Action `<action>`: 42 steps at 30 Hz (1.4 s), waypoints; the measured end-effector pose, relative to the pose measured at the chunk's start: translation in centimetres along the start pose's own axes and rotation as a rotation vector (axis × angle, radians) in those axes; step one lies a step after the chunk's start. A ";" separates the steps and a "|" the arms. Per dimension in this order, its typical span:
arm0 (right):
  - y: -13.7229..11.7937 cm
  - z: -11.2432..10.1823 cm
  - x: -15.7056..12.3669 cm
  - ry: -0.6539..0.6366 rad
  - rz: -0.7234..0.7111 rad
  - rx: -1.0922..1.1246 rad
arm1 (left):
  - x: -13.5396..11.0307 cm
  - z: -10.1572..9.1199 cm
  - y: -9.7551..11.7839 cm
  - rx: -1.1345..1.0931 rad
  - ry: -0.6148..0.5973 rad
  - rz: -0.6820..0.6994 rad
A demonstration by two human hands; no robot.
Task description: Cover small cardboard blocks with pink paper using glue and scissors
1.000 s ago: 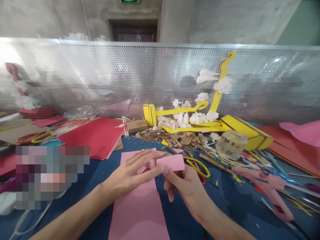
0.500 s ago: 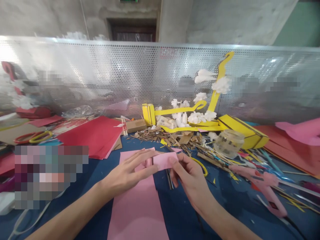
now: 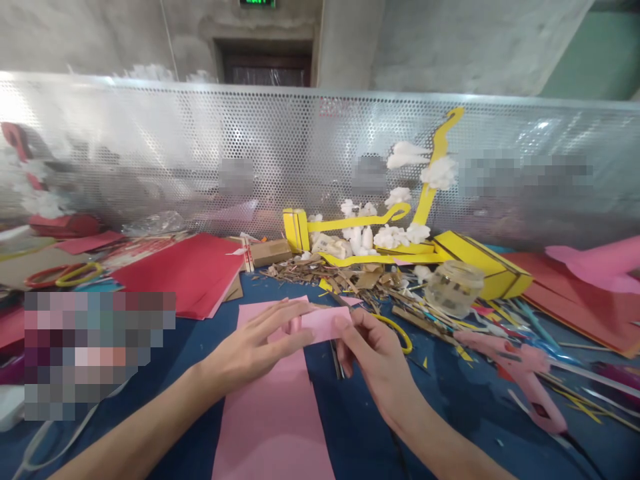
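Between my two hands is a small pink paper piece (image 3: 325, 325), held up over the table. My left hand (image 3: 263, 340) pinches its left end between thumb and fingers. At the right end, my right hand (image 3: 370, 343) grips it with the thumb pressed on its front face. A long pink paper sheet (image 3: 275, 420) lies flat beneath my left hand. Partly hidden behind my right hand are scissors with a yellow handle (image 3: 400, 331), their blades showing below the paper piece.
A pink glue gun (image 3: 517, 370) lies at right, near a clear jar (image 3: 454, 288). Cardboard scraps (image 3: 345, 277) spread before a yellow paper model (image 3: 463, 260) with white tufts. Red paper (image 3: 185, 277) and orange-and-yellow-handled scissors (image 3: 65, 275) lie left. A perforated metal panel (image 3: 190, 147) borders the back.
The view has shifted very slightly, moving things a little left. Both hands keep the same hold on the pink paper piece.
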State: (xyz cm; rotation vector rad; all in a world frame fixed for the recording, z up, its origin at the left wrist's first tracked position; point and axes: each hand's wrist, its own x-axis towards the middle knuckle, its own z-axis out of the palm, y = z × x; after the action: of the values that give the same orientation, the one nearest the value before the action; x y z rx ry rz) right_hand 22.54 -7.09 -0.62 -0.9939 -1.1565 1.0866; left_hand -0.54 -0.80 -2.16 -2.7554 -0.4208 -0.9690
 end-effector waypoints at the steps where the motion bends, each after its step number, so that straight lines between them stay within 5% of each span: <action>1: 0.0 0.0 0.0 0.000 0.006 -0.005 | 0.1 0.0 0.0 -0.006 0.005 0.002; 7: 0.0 -0.2 0.1 0.051 -0.062 -0.040 | 1.1 -0.2 0.1 -0.121 0.174 -0.034; 11: -0.3 -1.1 -0.1 0.088 -0.360 -0.247 | 1.4 -0.6 0.0 -0.208 0.237 -0.064; 15: -0.3 -1.9 -0.4 -0.048 -0.719 -0.614 | 1.5 -0.7 0.3 -0.245 0.234 -0.036; 20: -0.5 -2.0 -0.4 -0.115 -0.882 -0.744 | 1.3 -0.6 0.6 -0.263 0.244 -0.009; 42: -0.7 -2.0 -0.4 -0.077 -0.936 -0.758 | 1.7 -1.0 1.0 -0.216 0.241 0.024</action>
State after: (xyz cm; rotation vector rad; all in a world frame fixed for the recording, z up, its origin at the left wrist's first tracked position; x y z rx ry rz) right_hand 24.57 -7.75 -0.27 -0.7837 -1.8809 -0.0901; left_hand 0.44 -1.66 -0.36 -2.7698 -0.2570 -1.3952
